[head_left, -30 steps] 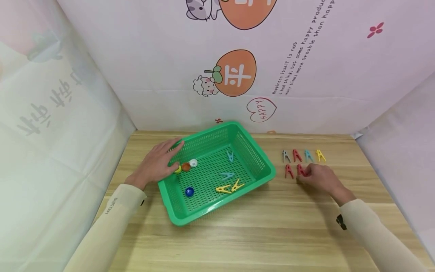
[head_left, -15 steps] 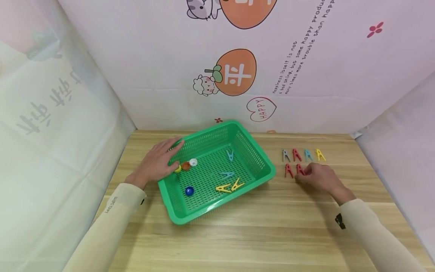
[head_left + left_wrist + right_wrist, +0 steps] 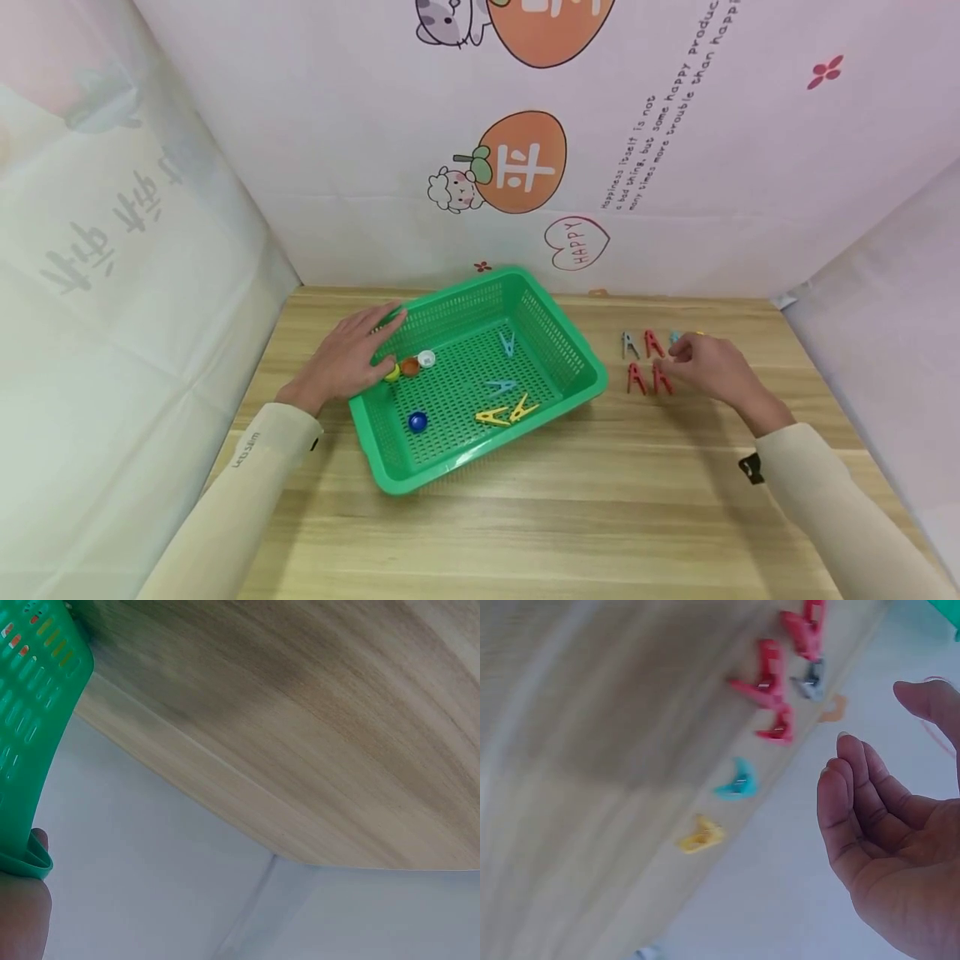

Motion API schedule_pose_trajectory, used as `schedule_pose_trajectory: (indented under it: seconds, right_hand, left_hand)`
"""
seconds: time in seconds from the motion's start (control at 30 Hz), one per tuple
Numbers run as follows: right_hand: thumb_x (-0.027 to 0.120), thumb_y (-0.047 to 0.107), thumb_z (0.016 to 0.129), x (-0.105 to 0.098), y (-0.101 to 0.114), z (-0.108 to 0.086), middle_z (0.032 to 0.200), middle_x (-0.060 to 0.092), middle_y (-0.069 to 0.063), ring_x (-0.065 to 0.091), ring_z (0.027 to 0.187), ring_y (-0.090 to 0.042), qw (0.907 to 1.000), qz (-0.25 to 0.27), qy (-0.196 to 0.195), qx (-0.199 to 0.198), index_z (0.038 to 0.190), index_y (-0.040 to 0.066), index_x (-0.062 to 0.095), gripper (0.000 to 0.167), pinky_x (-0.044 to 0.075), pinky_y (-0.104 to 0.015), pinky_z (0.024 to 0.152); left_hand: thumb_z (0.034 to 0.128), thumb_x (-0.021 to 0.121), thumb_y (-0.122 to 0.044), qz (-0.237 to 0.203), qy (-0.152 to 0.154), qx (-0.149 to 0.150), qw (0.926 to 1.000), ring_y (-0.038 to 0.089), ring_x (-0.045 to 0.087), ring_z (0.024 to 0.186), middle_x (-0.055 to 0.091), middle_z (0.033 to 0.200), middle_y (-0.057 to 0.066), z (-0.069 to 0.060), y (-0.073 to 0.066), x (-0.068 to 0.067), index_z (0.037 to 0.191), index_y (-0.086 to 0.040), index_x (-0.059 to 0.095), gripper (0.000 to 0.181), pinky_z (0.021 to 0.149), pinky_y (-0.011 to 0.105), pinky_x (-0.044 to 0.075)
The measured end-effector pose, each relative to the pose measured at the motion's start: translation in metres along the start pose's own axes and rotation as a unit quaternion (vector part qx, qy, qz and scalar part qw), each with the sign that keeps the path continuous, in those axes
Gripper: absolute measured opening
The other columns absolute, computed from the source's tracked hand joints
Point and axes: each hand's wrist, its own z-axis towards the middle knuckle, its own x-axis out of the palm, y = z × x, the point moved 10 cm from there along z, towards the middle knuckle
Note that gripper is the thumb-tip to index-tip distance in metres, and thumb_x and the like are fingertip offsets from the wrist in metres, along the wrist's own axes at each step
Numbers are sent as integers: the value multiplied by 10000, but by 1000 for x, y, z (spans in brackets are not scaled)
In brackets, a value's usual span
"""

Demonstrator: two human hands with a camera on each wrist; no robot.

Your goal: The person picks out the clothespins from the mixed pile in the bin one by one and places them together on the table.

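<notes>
My left hand (image 3: 341, 358) grips the left rim of a green plastic basket (image 3: 468, 462), its thumb over the inside. Inside lie blue clothespins (image 3: 507, 343), yellow clothespins (image 3: 492, 416) and small round caps, among them a white cap (image 3: 427, 359) and a dark blue cap (image 3: 417, 422). My right hand (image 3: 712, 367) hovers above clothespins on the table, thumb apart from the bent fingers, holding nothing in the right wrist view. Below it are two red clothespins (image 3: 636, 378) in front; behind stand a grey clothespin (image 3: 629, 344), another red, a turquoise clothespin (image 3: 739, 780) and a yellow one (image 3: 702, 835). In the head view my hand partly hides the last two.
The wooden table (image 3: 525, 542) meets a printed white cloth wall (image 3: 337, 167) behind the basket. More white cloth hangs at the left and right sides. An orange cap (image 3: 409, 367) and a yellow cap (image 3: 392, 372) lie beside my left thumb.
My right hand has let go of the front right red clothespin and risen away from it, toward the back row. The left hand and the basket stay where they were.
</notes>
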Motion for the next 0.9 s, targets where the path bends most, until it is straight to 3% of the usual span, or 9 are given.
schedule_pose_trajectory:
  seconds: [0.27, 0.57, 0.9]
  right_hand:
    - [750, 406, 1012, -15, 41, 18, 1083, 786, -211, 748, 960, -335, 9997, -72, -51, -213, 1169, -56, 743, 488, 627, -543, 817]
    - [739, 413, 1003, -23, 103, 37, 1098, 767, -190, 721, 913, -272, 9984, -114, 18, -551, 1213, -37, 725, 497, 621, -479, 797]
    - [775, 281, 955, -26, 167, 63, 1084, 780, -158, 727, 1001, -298, 9914, -220, 96, -1287, 1168, -6, 735, 359, 623, -511, 903]
  left_hand:
    - [1066, 570, -326, -50, -39, 28, 10000, 408, 260, 1657, 233, 1814, 147, -1, 0, 0, 1736, -107, 286, 759, 1342, 636, 237]
    - [1067, 572, -320, -29, -65, 54, 10000, 415, 271, 1651, 238, 1812, 153, -1, 0, -1, 1731, -94, 293, 755, 1342, 632, 242]
    - [1063, 576, -310, -64, -8, 16, 10000, 414, 265, 1654, 219, 1820, 139, 0, 2, 2, 1737, -104, 278, 766, 1344, 628, 234]
